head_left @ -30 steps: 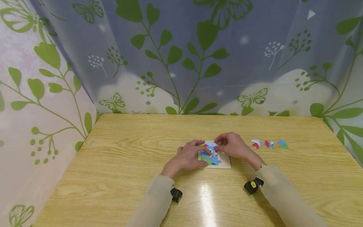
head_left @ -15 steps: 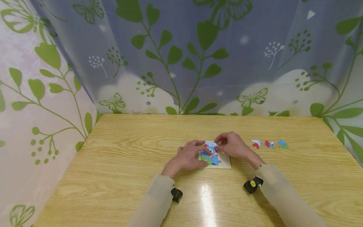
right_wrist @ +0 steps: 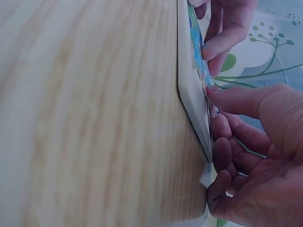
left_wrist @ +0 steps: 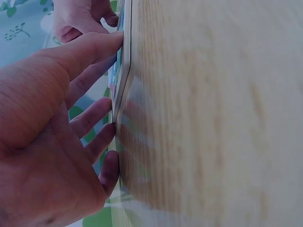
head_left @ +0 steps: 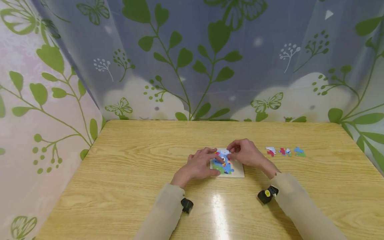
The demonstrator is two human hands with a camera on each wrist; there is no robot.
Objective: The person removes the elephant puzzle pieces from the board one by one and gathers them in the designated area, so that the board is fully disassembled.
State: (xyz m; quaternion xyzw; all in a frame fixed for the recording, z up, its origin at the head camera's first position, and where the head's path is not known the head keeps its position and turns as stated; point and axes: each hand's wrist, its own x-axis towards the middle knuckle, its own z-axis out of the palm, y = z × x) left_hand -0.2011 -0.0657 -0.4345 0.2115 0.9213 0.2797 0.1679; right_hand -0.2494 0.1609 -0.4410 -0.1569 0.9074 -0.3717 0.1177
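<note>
A small jigsaw puzzle board (head_left: 239, 171) lies flat on the table, its left part filled by joined pieces (head_left: 218, 168) with a blue cartoon figure on green ground. Spread across the board's left side, my left hand (head_left: 199, 165) presses on it with thumb and fingers extended. At the upper right of the picture my right hand (head_left: 248, 154) pinches a puzzle piece (right_wrist: 214, 112) between thumb and index finger, low against the board. Fingers hide most of that piece. Bare pale wood shows along the board's right side.
To the right of the board several loose puzzle pieces lie in a row, among them a white and red piece (head_left: 271, 151) and a blue and green piece (head_left: 299, 152). A patterned curtain (head_left: 180, 83) hangs behind the wooden table (head_left: 135, 150).
</note>
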